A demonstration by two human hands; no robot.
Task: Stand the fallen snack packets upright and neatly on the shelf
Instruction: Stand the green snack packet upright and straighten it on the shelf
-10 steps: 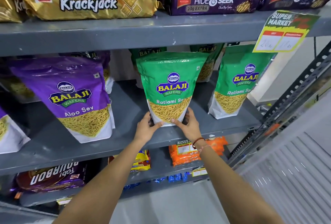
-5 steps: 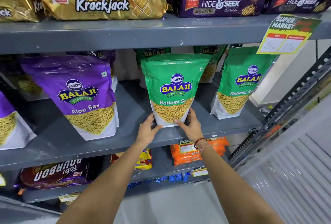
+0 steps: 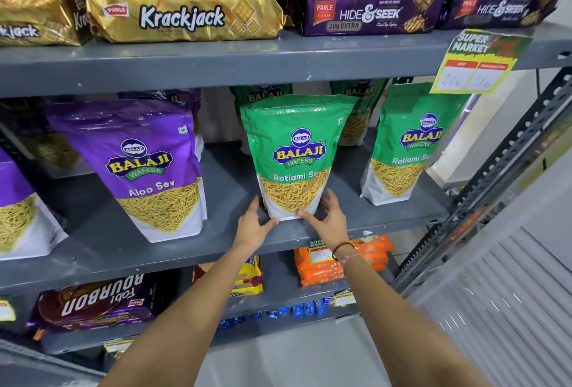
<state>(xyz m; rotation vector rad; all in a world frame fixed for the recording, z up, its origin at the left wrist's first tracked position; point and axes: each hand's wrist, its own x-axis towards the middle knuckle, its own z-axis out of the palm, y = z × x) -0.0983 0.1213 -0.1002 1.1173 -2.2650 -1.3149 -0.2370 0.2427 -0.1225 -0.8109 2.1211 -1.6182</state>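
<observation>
Bright, even light from above and in front. Sharp glare streaking across the gold Krackjack packets (image 3: 182, 17) and purple Hide & Seek packs (image 3: 368, 14). Deep shadow under the upper shelf (image 3: 216, 61). Wide-angle bending at the edges, the slotted upright (image 3: 495, 170) leaning hard. Slight softness at the right side.

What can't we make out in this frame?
- Rear green packets: mostly hidden behind the held Ratlami Sev packet, head view.
- Price tag: handwritten figures too faint.
- Leftmost purple packet: cut by the left edge.
- Right hand fingertips: behind the packet's base.
</observation>
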